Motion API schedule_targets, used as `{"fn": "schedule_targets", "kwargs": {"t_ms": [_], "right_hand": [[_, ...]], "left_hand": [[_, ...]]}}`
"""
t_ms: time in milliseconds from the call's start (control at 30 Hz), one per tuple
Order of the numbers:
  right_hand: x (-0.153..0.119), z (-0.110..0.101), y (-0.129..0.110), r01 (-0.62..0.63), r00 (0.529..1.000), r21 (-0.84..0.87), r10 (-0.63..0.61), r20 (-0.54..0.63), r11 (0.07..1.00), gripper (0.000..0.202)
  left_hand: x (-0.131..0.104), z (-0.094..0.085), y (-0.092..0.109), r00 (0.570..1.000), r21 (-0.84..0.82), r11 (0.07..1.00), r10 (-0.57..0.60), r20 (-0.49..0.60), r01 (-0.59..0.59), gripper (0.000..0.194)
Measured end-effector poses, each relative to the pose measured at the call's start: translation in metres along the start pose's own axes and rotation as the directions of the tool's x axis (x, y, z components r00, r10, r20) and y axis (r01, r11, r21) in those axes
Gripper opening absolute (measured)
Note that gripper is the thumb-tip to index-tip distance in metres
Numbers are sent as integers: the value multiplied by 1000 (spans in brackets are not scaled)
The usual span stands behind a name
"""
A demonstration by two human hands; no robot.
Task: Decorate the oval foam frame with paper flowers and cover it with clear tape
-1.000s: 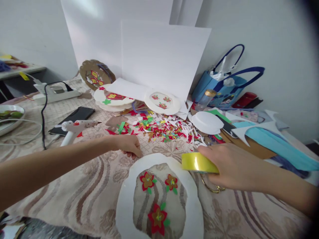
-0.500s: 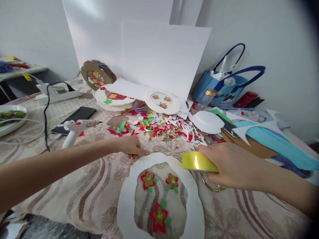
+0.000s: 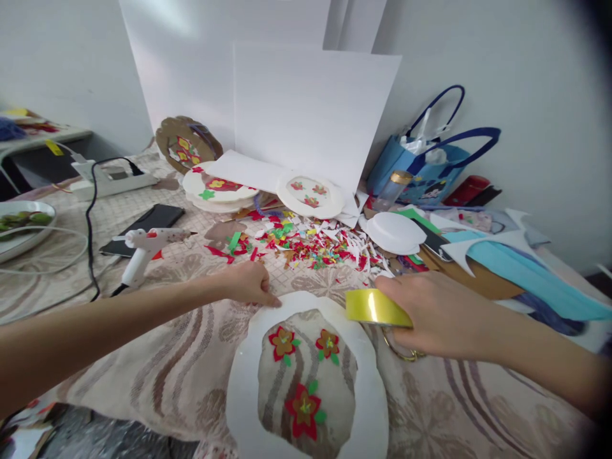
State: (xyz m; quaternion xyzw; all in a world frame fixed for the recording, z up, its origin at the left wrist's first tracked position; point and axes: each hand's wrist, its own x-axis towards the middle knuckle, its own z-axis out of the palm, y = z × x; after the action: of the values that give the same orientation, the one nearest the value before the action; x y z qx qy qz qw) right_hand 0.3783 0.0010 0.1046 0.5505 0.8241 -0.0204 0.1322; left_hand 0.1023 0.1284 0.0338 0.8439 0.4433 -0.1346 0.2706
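Nearest the person, a white scalloped frame [image 3: 243, 382] lies on the cloth-covered table [image 3: 186, 357], its lower edge cut off by the bottom of the view; three red-and-brown paper flowers [image 3: 304, 407] with green leaves sit on its clear center. The left hand [image 3: 246, 282] reaches to the frame's upper left rim, fingers curled and a fingertip touching the edge; whether it pinches the rim cannot be told. The right hand [image 3: 425, 312] grips a roll of yellow tape [image 3: 373, 306] at the frame's upper right rim, with gold metal loops [image 3: 404, 352] partly showing beneath that hand. Farther off to the left, a white glue gun [image 3: 139, 255] lies by a black phone [image 3: 157, 223], and a plate [image 3: 45, 239] of green food stands at the table's side. Beyond the hands spreads a heap of colored paper scraps [image 3: 320, 245], with white scalloped pieces [image 3: 394, 231] to its right. Behind it are a flowered white disc [image 3: 287, 191], a brown cardboard frame [image 3: 167, 143], a gold-lidded jar [image 3: 392, 191], a blue bag [image 3: 396, 159] and upright white boards [image 3: 306, 102].
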Motion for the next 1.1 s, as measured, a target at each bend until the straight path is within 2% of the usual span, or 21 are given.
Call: {"fn": "schedule_targets", "kwargs": {"t_ms": [467,567,633,733,800,867,967,1033,1100], "right_hand": [[-1,-7,-7,19,999,-22,-20,-44,1000,13],[-3,-7,-7,39,998,-37,-41,-51,999,12],[-4,-6,-6,46,997,-36,-48,-59,998,11],[-5,-5,-6,37,997,-25,-38,-66,999,11],[-5,-5,-6,37,997,-17,-38,-72,999,11],[-5,-6,-7,47,996,-16,-48,-80,999,12],[-5,-7,-8,51,994,-28,-54,-90,998,14],[-6,-7,-9,51,993,-42,-55,-100,998,13],[-7,-7,-9,55,992,-56,-61,-113,997,12]], "left_hand": [[-10,5,3,994,38,999,-2,-106,6,45],[-15,4,-1,993,53,998,-36,-109,42,47],[-19,3,-6,992,31,999,-22,-123,26,43],[-27,3,-10,969,2,998,66,-237,-67,32],[-34,6,-4,921,26,988,151,-360,-152,27],[-41,12,8,865,66,963,263,-427,-260,31],[-49,28,32,820,119,894,445,-360,-433,43],[-50,41,45,809,165,843,538,-239,-512,55],[-50,50,52,815,190,823,563,-136,-536,70]]}}
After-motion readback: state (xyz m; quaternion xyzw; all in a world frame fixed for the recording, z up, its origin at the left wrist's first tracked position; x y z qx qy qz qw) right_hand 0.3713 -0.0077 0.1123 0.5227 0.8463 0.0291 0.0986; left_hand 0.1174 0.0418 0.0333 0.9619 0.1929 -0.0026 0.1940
